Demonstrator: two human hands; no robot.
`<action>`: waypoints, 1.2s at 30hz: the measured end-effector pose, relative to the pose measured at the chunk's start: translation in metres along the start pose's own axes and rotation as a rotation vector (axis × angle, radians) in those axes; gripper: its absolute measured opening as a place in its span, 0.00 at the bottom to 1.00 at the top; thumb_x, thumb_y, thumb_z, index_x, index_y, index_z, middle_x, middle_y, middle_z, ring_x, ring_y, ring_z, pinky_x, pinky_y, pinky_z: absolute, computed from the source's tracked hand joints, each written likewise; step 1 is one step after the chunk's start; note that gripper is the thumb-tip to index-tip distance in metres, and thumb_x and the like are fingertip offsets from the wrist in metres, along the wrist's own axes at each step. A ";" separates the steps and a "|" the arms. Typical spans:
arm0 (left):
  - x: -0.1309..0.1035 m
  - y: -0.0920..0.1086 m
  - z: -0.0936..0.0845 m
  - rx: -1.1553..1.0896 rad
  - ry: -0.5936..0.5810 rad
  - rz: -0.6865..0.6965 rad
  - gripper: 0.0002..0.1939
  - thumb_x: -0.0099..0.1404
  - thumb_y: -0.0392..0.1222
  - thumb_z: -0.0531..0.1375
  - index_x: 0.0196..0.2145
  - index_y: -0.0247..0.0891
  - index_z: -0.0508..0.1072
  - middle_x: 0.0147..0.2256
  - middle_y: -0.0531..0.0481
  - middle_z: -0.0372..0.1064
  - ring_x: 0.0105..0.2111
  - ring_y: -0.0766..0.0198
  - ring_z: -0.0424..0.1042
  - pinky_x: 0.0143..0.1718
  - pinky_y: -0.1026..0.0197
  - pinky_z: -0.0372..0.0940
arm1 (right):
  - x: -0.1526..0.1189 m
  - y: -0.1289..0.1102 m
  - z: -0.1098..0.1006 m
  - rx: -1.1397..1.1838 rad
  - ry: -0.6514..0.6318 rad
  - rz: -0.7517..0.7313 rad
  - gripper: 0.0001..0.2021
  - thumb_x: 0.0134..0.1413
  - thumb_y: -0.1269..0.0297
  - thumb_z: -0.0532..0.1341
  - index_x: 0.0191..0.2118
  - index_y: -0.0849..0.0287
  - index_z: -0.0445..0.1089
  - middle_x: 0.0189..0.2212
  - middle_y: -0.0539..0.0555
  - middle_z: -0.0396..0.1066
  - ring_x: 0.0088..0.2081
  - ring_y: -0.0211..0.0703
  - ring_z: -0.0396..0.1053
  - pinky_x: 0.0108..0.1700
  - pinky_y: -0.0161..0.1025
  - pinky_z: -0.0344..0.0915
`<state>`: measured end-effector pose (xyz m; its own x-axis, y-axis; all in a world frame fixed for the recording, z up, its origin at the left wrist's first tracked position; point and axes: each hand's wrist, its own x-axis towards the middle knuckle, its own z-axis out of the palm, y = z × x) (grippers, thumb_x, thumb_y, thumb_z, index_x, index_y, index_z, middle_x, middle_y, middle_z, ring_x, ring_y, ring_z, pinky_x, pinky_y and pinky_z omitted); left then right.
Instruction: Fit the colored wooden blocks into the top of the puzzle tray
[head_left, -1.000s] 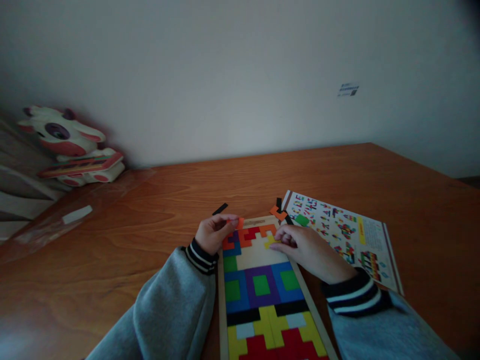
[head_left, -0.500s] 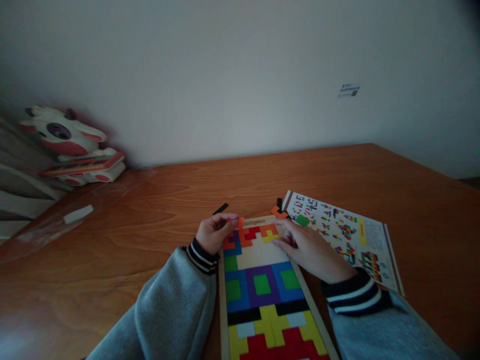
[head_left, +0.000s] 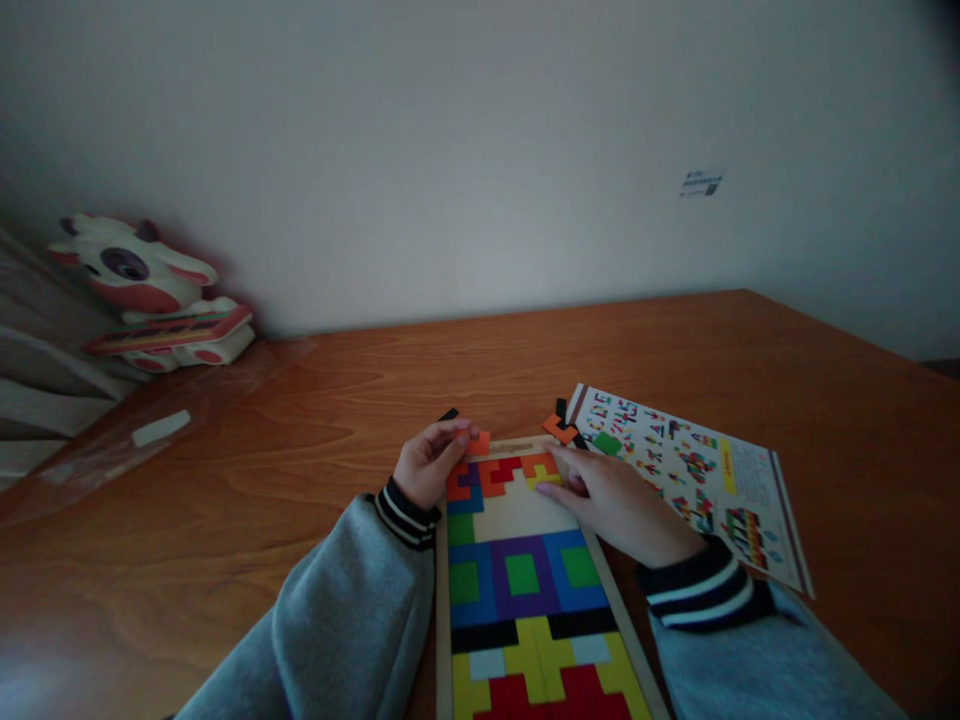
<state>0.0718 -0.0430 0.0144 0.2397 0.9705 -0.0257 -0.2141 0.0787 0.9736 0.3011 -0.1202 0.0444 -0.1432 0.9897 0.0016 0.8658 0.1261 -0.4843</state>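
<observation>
Head view: left hand pinches an orange piece, half-open right hand angles over the puzzle board

Printed sheet: coloured block characters along the far edge, C, D, E and 4, 5 seemingly readable; smaller print and the yellow panel illegible. Wall: label with dark square code, lines unreadable. Puzzle board: far-rim lettering too small to read.
</observation>
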 end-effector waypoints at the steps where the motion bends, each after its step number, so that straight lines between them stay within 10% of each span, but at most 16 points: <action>1: 0.000 0.001 0.000 -0.018 -0.003 -0.015 0.23 0.52 0.46 0.70 0.43 0.33 0.73 0.40 0.43 0.77 0.35 0.63 0.77 0.34 0.66 0.72 | 0.000 0.000 0.000 0.017 0.001 0.009 0.22 0.57 0.53 0.59 0.54 0.60 0.68 0.24 0.51 0.69 0.27 0.43 0.66 0.27 0.38 0.56; 8: -0.004 0.003 0.006 -0.025 0.026 -0.040 0.21 0.52 0.48 0.69 0.40 0.32 0.73 0.39 0.42 0.78 0.34 0.63 0.77 0.34 0.66 0.71 | 0.000 0.004 0.001 0.046 0.128 0.054 0.18 0.59 0.52 0.55 0.47 0.58 0.71 0.24 0.51 0.71 0.26 0.42 0.68 0.27 0.38 0.58; 17: -0.008 0.007 0.007 0.245 -0.142 0.278 0.10 0.54 0.43 0.69 0.33 0.36 0.80 0.34 0.45 0.75 0.32 0.65 0.73 0.33 0.65 0.69 | 0.003 -0.008 0.003 0.345 0.182 -0.061 0.14 0.59 0.56 0.58 0.48 0.56 0.70 0.33 0.52 0.73 0.28 0.39 0.68 0.31 0.37 0.64; 25: -0.016 0.004 0.009 0.177 -0.293 0.146 0.10 0.54 0.42 0.69 0.32 0.34 0.77 0.32 0.45 0.76 0.31 0.63 0.75 0.35 0.62 0.70 | 0.001 -0.027 0.002 0.485 0.089 -0.180 0.12 0.61 0.55 0.56 0.43 0.53 0.73 0.39 0.53 0.75 0.34 0.39 0.71 0.36 0.36 0.66; 36: -0.005 0.002 0.004 0.128 -0.022 0.169 0.19 0.58 0.48 0.65 0.43 0.34 0.72 0.30 0.48 0.74 0.30 0.67 0.73 0.32 0.67 0.67 | -0.003 -0.001 -0.009 0.658 0.123 -0.003 0.13 0.59 0.56 0.58 0.45 0.56 0.71 0.41 0.55 0.75 0.39 0.43 0.74 0.41 0.40 0.71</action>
<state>0.0742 -0.0482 0.0170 0.2310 0.9622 0.1442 -0.1314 -0.1160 0.9845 0.3053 -0.1225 0.0531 -0.0555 0.9949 0.0845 0.3872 0.0995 -0.9166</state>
